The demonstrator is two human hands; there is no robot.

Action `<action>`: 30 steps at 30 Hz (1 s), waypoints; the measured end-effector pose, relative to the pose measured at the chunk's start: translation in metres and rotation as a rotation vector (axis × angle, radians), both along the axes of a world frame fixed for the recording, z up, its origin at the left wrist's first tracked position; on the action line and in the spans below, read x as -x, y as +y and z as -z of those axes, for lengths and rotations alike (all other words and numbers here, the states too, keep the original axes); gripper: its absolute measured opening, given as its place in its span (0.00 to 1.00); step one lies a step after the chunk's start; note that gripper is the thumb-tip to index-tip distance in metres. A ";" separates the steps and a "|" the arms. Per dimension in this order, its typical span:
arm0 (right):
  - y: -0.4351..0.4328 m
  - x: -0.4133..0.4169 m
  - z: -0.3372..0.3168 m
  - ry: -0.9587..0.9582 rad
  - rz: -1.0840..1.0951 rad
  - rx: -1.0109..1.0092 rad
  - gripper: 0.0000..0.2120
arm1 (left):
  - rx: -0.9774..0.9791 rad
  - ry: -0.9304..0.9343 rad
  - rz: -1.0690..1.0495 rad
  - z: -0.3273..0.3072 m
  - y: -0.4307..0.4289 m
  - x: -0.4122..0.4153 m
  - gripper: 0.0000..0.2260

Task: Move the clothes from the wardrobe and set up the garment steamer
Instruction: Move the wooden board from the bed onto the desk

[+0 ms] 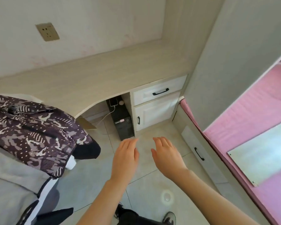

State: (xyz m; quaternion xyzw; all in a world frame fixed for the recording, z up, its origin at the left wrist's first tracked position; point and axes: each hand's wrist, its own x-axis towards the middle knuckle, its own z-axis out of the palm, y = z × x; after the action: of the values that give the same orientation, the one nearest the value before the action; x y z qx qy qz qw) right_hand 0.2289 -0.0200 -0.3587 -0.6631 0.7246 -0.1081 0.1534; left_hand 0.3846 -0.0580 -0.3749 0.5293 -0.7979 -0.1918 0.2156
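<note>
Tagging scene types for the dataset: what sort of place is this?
Probably a bedroom: a built-in desk with a drawer, a pink-covered bed on the right, and clothes piled on the left.

One head-worn wide-angle camera looks forward and steeply down, apparently from standing height, with the desk (88, 70) across the upper frame (edges bowed), and the left hand (125, 158) and right hand (167, 158) close below centre.

Showing purple camouflage with white dots on the jacket (32, 132), grey on the garment (6, 179), pink on the bedsheet (258, 109), black on the computer tower (122, 127).
</note>
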 end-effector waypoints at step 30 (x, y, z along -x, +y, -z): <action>0.217 0.371 0.019 0.086 0.812 0.034 0.20 | 0.133 -0.104 0.800 0.017 0.092 0.436 0.17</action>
State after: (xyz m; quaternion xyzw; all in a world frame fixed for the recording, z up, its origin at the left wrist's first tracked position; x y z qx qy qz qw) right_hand -0.1425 0.1971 -0.3774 -0.3295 0.9314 -0.1440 0.0566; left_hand -0.0515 0.0335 -0.3921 0.1710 -0.9613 -0.1815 0.1168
